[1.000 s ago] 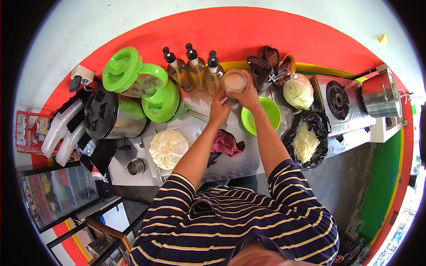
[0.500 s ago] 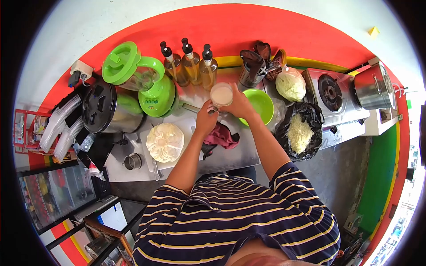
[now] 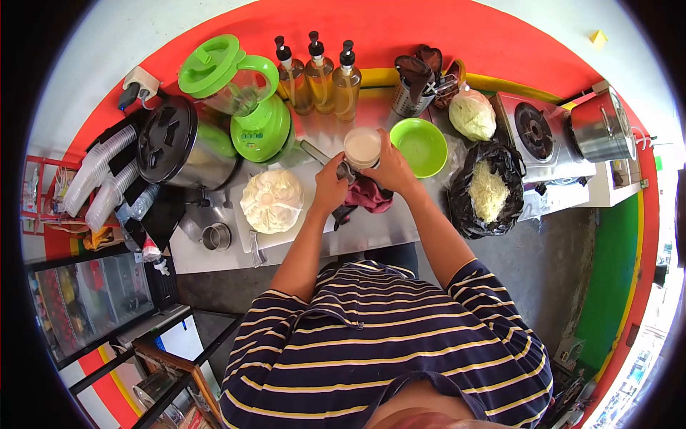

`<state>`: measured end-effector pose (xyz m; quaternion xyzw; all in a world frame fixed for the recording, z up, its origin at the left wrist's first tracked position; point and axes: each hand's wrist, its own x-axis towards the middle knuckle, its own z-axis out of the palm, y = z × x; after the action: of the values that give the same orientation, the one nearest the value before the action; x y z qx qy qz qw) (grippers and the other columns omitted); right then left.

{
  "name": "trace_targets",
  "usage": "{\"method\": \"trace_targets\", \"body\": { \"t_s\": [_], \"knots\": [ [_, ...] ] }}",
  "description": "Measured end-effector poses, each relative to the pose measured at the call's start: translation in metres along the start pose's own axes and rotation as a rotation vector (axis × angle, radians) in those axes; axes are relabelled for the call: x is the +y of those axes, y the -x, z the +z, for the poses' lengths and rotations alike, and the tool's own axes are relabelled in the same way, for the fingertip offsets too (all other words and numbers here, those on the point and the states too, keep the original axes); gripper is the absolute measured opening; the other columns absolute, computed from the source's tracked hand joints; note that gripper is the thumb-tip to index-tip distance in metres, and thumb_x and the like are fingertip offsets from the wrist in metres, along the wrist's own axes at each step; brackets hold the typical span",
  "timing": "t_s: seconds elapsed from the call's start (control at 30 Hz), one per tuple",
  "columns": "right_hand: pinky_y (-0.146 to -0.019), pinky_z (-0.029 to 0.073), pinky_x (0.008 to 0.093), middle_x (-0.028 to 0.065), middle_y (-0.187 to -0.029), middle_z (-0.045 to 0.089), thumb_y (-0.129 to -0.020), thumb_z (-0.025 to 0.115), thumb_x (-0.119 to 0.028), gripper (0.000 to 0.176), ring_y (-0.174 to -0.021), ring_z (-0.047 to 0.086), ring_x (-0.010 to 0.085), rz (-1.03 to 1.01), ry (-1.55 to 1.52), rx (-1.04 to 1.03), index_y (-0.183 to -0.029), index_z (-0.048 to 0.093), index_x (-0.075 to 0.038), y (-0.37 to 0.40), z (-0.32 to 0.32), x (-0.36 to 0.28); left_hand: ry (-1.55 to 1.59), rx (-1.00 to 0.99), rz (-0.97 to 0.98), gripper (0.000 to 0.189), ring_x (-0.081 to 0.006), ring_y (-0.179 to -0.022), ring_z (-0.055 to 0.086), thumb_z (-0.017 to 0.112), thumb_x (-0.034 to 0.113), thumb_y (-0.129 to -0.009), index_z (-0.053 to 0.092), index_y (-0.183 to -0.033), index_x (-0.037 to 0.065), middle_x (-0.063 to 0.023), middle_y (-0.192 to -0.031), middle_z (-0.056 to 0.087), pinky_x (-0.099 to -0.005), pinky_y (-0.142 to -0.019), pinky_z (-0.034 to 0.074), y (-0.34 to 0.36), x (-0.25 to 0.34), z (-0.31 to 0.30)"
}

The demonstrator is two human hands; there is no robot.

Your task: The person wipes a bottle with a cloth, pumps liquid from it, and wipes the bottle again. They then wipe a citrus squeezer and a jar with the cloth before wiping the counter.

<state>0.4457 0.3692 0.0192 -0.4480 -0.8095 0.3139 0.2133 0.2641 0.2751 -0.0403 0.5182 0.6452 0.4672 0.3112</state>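
A clear round container with pale contents (image 3: 362,146) is held over the steel counter (image 3: 329,249). My right hand (image 3: 393,168) is wrapped round its right side. At its lower left is my left hand (image 3: 331,187), fingers closed by a small metal object that is partly hidden. A maroon cloth (image 3: 369,196) lies just below the hands. To the left, a white cabbage-like head (image 3: 271,201) rests on a white board (image 3: 309,179), beside a metal handle or blade (image 3: 316,152). Right of the container stands a green bowl (image 3: 419,148).
Behind are a green blender (image 3: 260,129), three pump bottles (image 3: 319,84) and a utensil holder (image 3: 411,98). At right sit a bagged cabbage (image 3: 472,116), shreds in a black bag (image 3: 489,195) and a stove (image 3: 534,132). Leftward are a large pot (image 3: 207,154) and stacked cups (image 3: 100,168).
The view has shifted, so the counter items appear higher. Both hands still hold the container area, with my left hand slightly lower against its side.
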Motion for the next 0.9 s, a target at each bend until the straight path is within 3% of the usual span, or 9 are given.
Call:
{"method": "trace_targets", "body": {
  "t_s": [0.17, 0.23, 0.3, 0.33, 0.37, 0.4, 0.47, 0.67, 0.9],
  "knots": [
    [-0.098, 0.053, 0.0538, 0.0349, -0.132, 0.060, -0.082, 0.083, -0.019, 0.094, -0.117, 0.062, 0.0518, 0.090, 0.177, 0.090, -0.158, 0.030, -0.001, 0.051, -0.011, -0.045, -0.193, 0.079, 0.083, 0.067, -0.0402, -0.131, 0.058, 0.060, -0.003, -0.078, 0.056, -0.144, 0.006, -0.0198, -0.140, 0.062, -0.0506, -0.113, 0.041, 0.016, -0.010, -0.007],
    [-0.098, 0.053, 0.0538, 0.0338, -0.133, 0.060, -0.084, 0.080, -0.019, 0.089, -0.115, 0.063, 0.0520, 0.062, 0.172, 0.103, -0.158, 0.033, -0.002, 0.068, -0.004, -0.046, -0.376, 0.162, 0.151, 0.059, -0.0448, -0.116, 0.063, 0.063, -0.002, -0.082, 0.057, -0.140, 0.004, -0.0233, -0.134, 0.062, -0.0503, -0.105, 0.049, 0.026, -0.004, -0.015],
    [-0.097, 0.053, 0.0525, 0.0308, -0.133, 0.059, -0.087, 0.079, -0.024, 0.077, -0.116, 0.064, 0.0461, 0.140, 0.110, -0.234, -0.151, 0.042, 0.000, 0.082, 0.018, -0.033, -0.458, 0.223, 0.216, 0.051, -0.0404, -0.100, 0.066, 0.064, -0.004, -0.082, 0.059, -0.132, 0.005, -0.0194, -0.125, 0.063, -0.0480, -0.095, 0.053, 0.034, -0.015, -0.013],
    [-0.106, 0.047, 0.0560, 0.0306, -0.146, 0.049, -0.088, 0.079, -0.030, 0.075, -0.131, 0.053, 0.0479, -0.008, 0.136, -0.122, -0.153, 0.045, -0.011, 0.094, 0.051, -0.016, -0.308, 0.136, 0.068, 0.048, -0.0374, -0.096, 0.067, 0.064, -0.005, -0.082, 0.059, -0.129, 0.005, -0.0183, -0.122, 0.063, -0.0462, -0.091, 0.054, 0.045, -0.021, -0.009],
    [-0.106, 0.047, 0.0560, 0.0306, -0.146, 0.049, -0.088, 0.079, -0.030, 0.075, -0.131, 0.053, 0.0479, -0.004, 0.132, -0.127, -0.153, 0.045, -0.011, 0.096, 0.063, -0.017, -0.158, 0.053, -0.068, 0.045, -0.0344, -0.092, 0.068, 0.063, -0.006, -0.083, 0.060, -0.126, 0.006, -0.0172, -0.119, 0.063, -0.0445, -0.087, 0.055, 0.047, -0.025, -0.008],
    [-0.110, 0.042, 0.0602, 0.0306, -0.150, 0.045, -0.089, 0.079, -0.033, 0.074, -0.137, 0.046, 0.0508, -0.008, 0.219, -0.112, -0.152, 0.046, -0.016, 0.099, 0.073, -0.020, -0.219, 0.092, -0.001, 0.042, -0.0295, -0.086, 0.069, 0.063, -0.009, -0.083, 0.060, -0.123, 0.006, -0.0156, -0.116, 0.063, -0.0414, -0.082, 0.056, 0.048, -0.024, -0.007],
    [-0.117, 0.029, 0.0710, 0.0309, -0.159, 0.037, -0.089, 0.078, -0.039, 0.068, -0.146, 0.030, 0.0584, -0.002, 0.306, -0.086, -0.150, 0.051, -0.028, 0.105, 0.097, -0.014, -0.260, 0.117, -0.008, 0.043, -0.0302, -0.086, 0.069, 0.062, -0.009, -0.083, 0.059, -0.123, 0.006, -0.0152, -0.116, 0.063, -0.0418, -0.082, 0.056, 0.046, -0.012, -0.011],
    [-0.120, 0.027, 0.0690, 0.0283, -0.160, 0.037, -0.085, 0.076, -0.027, 0.060, -0.150, 0.026, 0.0571, 0.001, 0.373, -0.192, -0.143, 0.061, -0.025, 0.118, 0.082, -0.009, -0.620, 0.021, 0.097, 0.070, -0.0437, -0.129, 0.053, 0.068, -0.010, -0.077, 0.057, -0.142, 0.014, -0.0144, -0.149, 0.051, -0.0520, -0.107, 0.049, 0.002, -0.007, -0.025],
    [-0.125, 0.029, 0.0581, 0.0141, -0.158, 0.048, -0.079, 0.068, -0.009, 0.052, -0.153, 0.034, 0.0452, 0.002, 0.276, -0.172, -0.129, 0.072, -0.022, 0.145, 0.022, 0.049, -0.873, -0.131, 0.069, 0.061, -0.0386, -0.126, 0.055, 0.075, -0.008, -0.073, 0.067, -0.130, 0.014, -0.0085, -0.144, 0.058, -0.0466, -0.105, 0.051, -0.028, -0.025, -0.027]
  ]
}}
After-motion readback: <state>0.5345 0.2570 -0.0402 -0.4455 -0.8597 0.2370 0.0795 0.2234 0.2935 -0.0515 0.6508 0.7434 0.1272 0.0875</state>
